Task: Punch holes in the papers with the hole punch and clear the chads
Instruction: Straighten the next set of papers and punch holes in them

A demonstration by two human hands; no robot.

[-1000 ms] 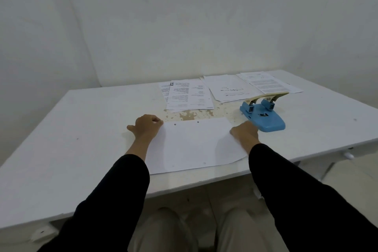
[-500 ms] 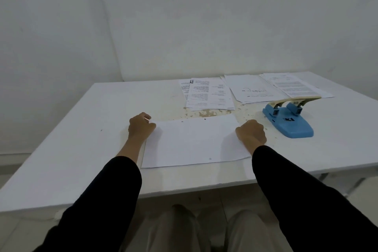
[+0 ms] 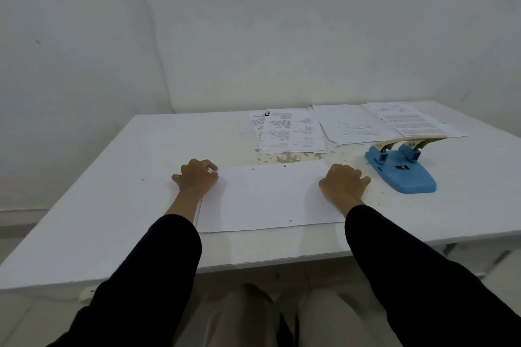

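At the left, the left hand [image 3: 197,177] sits on the left edge of the sheet [image 3: 270,197], fingers curled under. Whether it pinches the paper or only rests there, I cannot tell. The sheet lies flat on the table [image 3: 112,205] in front of the person, with two holes along its far edge and one near its front edge. The right hand [image 3: 342,183] sits curled on the right edge in the same way, its hold just as unclear.

The job here looks like squaring or lifting the sheet. Both hands should move together so it doesn't buckle, and the edge to be punched should lead. Behind the sheet lie the printed papers [image 3: 293,129], probably next in line. Chads [image 3: 376,194] speckle the table between the right hand and the punch [image 3: 406,175], which stands just to the right with its lever up. The sheet should go squarely into the slot and be pushed fully home before pressing, or the holes will come out crooked.
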